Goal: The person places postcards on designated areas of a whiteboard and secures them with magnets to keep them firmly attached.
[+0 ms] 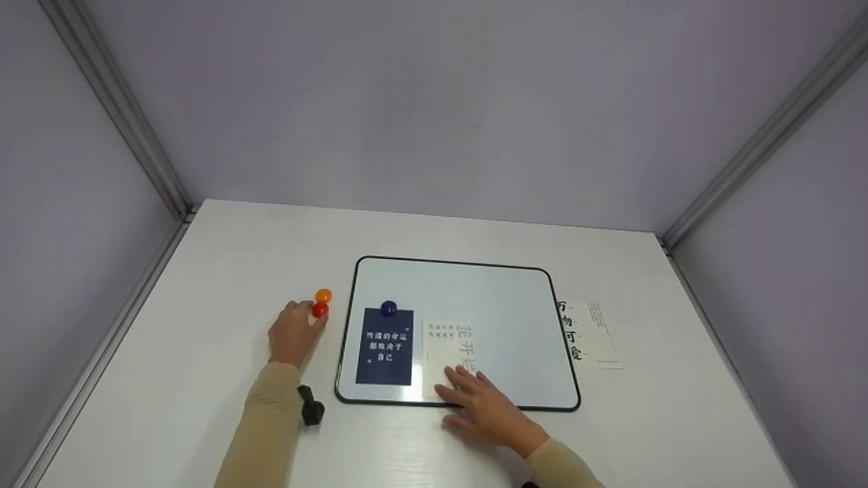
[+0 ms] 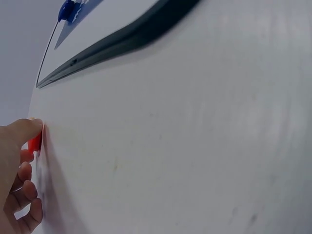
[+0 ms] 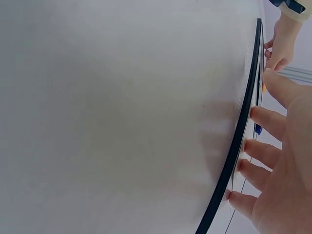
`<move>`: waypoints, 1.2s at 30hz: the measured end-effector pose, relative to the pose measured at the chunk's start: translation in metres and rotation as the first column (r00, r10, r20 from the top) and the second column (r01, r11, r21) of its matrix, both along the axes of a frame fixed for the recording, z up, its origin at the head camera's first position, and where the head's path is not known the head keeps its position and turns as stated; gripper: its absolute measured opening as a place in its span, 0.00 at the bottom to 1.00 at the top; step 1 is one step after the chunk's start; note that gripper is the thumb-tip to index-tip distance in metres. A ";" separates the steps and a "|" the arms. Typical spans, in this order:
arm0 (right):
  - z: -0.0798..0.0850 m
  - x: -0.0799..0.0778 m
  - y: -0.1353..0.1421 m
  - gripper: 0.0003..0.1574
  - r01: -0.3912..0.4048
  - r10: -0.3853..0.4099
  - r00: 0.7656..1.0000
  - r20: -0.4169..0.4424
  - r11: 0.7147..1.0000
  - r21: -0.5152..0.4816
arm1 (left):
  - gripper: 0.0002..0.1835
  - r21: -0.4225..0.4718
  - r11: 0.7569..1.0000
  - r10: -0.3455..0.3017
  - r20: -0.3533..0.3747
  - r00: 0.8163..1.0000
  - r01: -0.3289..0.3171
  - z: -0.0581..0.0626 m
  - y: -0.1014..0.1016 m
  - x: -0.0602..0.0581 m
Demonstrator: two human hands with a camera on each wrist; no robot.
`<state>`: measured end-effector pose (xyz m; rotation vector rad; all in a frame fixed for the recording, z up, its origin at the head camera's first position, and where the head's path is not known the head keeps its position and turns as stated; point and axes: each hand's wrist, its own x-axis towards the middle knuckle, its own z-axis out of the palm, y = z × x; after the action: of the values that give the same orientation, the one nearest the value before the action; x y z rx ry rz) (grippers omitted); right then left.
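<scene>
My left hand [image 1: 291, 335] pinches a red round magnet [image 1: 320, 310] between thumb and fingers, left of the whiteboard [image 1: 515, 305]. Just behind it sits an orange round magnet [image 1: 324, 295]. In the left wrist view the thumb lies over the red magnet [image 2: 34, 142], hiding part of it. My right hand [image 1: 491, 413] has its fingers spread and straight, resting on the lower end of a white card [image 1: 439, 349] and the board's near edge. Beside that card lies a dark blue card [image 1: 384, 369] with white characters, a navy round magnet [image 1: 388, 308] on its top edge.
Another white card [image 1: 597, 332] with black characters lies at the board's right side, its left edge meeting the frame. The board has a black frame [image 3: 243, 112]. Walls enclose the white table [image 1: 271, 230] at the back and both sides.
</scene>
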<state>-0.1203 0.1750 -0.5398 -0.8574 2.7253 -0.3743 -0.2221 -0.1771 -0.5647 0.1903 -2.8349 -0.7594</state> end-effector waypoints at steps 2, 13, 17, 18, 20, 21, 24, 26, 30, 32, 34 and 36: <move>0.000 0.000 0.000 0.34 0.001 -0.001 1.000 0.003 1.000 -0.001 | 0.22 -0.003 1.000 0.003 -0.005 1.000 -0.003 0.000 0.000 0.000; 0.000 0.001 -0.001 0.34 0.010 -0.010 1.000 0.007 1.000 -0.011 | 0.19 0.021 0.999 0.025 -0.041 0.999 -0.025 -0.001 0.002 0.001; 0.001 0.000 -0.001 0.34 0.005 -0.005 1.000 0.003 1.000 -0.016 | 0.19 0.020 0.999 0.031 -0.039 0.999 -0.030 0.000 0.002 0.002; 0.001 0.000 -0.002 0.34 0.005 -0.005 1.000 0.001 1.000 -0.017 | 0.19 0.018 0.999 0.030 -0.032 0.999 -0.030 0.000 0.003 0.002; 0.001 0.000 -0.002 0.34 0.004 -0.004 1.000 0.003 1.000 -0.019 | 0.20 0.017 0.999 0.029 -0.024 0.999 -0.028 0.001 0.003 0.002; 0.001 0.000 -0.002 0.34 0.006 -0.006 1.000 0.005 1.000 -0.020 | 0.20 0.014 1.000 0.027 -0.023 0.999 -0.027 0.001 0.003 0.002; 0.002 0.001 -0.003 0.34 0.015 -0.014 1.000 0.013 1.000 -0.023 | 0.20 -0.001 1.000 0.022 -0.029 0.999 -0.022 0.002 0.005 0.003; 0.003 0.001 -0.004 0.34 0.023 -0.023 1.000 0.020 0.999 -0.025 | 0.20 -0.006 1.000 0.018 -0.038 0.999 -0.018 0.002 0.005 0.004; 0.004 0.002 -0.005 0.33 0.036 -0.035 0.999 0.018 0.999 -0.025 | 0.19 -0.001 1.000 0.008 -0.048 0.999 -0.008 0.002 0.007 0.008; 0.004 0.002 -0.006 0.33 0.039 -0.038 0.999 0.014 0.999 -0.021 | 0.20 0.004 1.000 0.005 -0.046 0.999 -0.005 0.002 0.008 0.009; 0.004 0.001 -0.006 0.32 0.038 -0.038 0.999 0.008 0.999 -0.016 | 0.20 0.010 1.000 0.004 -0.040 0.999 -0.004 0.003 0.009 0.011; 0.003 0.001 -0.006 0.32 0.038 -0.038 0.999 0.001 0.999 -0.010 | 0.20 0.018 1.000 0.003 -0.036 0.999 -0.002 0.004 0.010 0.012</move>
<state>-0.1194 0.1690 -0.5367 -0.8084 2.7443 -0.3959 -0.2096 -0.1671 -0.5611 0.1812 -2.7941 -0.7801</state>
